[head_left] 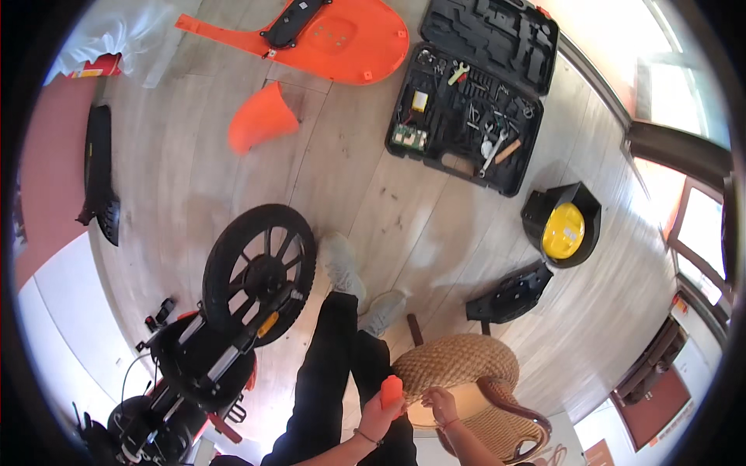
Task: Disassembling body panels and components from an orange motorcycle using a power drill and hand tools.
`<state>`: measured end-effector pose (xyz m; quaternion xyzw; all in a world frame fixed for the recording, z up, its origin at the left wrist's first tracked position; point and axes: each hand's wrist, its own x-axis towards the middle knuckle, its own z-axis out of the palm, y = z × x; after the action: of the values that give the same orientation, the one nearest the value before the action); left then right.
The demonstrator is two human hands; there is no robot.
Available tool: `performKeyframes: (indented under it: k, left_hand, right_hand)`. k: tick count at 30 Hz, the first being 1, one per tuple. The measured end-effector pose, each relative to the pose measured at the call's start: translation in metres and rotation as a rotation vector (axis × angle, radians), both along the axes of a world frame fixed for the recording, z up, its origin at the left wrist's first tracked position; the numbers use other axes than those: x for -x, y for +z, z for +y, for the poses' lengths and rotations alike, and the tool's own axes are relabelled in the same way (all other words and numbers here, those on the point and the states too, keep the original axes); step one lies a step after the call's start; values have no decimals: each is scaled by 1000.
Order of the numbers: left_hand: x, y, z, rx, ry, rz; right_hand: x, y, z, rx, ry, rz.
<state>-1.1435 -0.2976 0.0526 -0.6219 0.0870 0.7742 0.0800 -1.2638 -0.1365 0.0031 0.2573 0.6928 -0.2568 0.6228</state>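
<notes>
My left hand point(379, 416) is closed around a small orange-red piece point(391, 389) with a rounded top; its kind cannot be made out. Close by on its right, my right hand point(441, 407) has its fingers curled together over the seat of a wicker chair point(458, 365). Whatever those fingers may hold is too small to see. The two hands are apart, in front of my black-trousered legs point(326, 380).
At left lies a partly dismantled small motorbike with its black wheel point(260, 276). Orange body panels point(365, 46) and an open black tool case point(443, 159) lie ahead. A yellow-and-black part point(564, 231), a black panel point(513, 293) and a long black part point(99, 163) rest on the floor.
</notes>
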Motion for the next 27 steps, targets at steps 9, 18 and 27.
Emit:
performKeyframes:
  k: [9, 18, 27]
  left_hand:
    - [39, -75, -47, 36, 41, -66]
    - [121, -98, -91, 32, 207, -105]
    - [156, -90, -126, -157, 746, -5]
  right_hand:
    - [78, -5, -146, 99, 159, 101]
    - [106, -42, -269, 208, 138, 300]
    - [128, -27, -298, 185, 241, 307]
